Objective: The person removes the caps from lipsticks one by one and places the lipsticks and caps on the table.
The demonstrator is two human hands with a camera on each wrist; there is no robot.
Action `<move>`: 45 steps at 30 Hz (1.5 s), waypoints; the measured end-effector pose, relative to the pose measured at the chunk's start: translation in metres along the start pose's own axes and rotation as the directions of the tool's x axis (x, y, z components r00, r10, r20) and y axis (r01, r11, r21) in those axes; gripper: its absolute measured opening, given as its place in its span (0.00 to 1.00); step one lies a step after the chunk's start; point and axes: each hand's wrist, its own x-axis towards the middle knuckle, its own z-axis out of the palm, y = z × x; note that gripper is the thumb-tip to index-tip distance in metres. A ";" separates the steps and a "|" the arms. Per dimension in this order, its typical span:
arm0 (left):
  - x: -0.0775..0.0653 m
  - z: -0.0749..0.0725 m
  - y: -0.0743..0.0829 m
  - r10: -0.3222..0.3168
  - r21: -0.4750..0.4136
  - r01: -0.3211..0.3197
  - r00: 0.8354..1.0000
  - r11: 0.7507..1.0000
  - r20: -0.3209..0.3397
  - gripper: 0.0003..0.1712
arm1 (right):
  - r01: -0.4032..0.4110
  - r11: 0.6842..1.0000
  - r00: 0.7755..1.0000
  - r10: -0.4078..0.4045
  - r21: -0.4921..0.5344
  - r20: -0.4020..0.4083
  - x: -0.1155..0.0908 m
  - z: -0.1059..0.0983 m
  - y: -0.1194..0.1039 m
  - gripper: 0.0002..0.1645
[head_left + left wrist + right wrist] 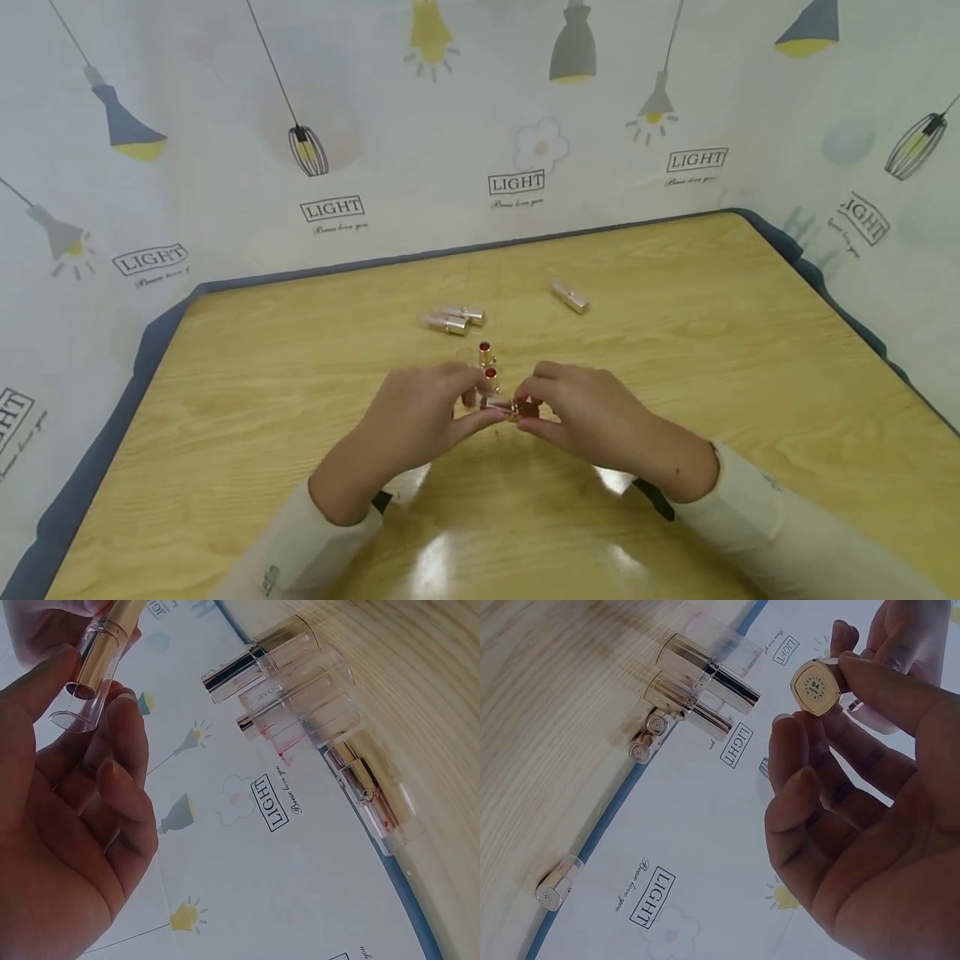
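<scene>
Both hands meet over the near middle of the table on one lipstick [501, 407] held sideways. My left hand [420, 412] pinches its clear cap [88, 711] between thumb and fingers; the gold inner tube [95, 661] shows inside the cap. With thumb and fingertips, my right hand [592, 412] grips the other end, where a gold base [815, 688] carries a printed label reading 04. Just beyond the fingers stand two uncapped lipsticks, a farther one [485, 350] and a nearer one [491, 375], both with dark red tops in the head view.
Two capped lipsticks [448, 323] lie side by side farther back. Another capped lipstick [570, 297] lies to their right. A clear cap [466, 357] stands beside the uncapped ones. The wooden table [750, 350] ends at a patterned cloth wall [420, 167].
</scene>
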 end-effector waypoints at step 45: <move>0.000 -0.003 -0.005 -0.038 -0.070 0.046 0.993 0.996 0.114 0.15 | -0.015 1.000 0.998 0.015 0.007 0.059 -0.001 -0.005 -0.003 0.10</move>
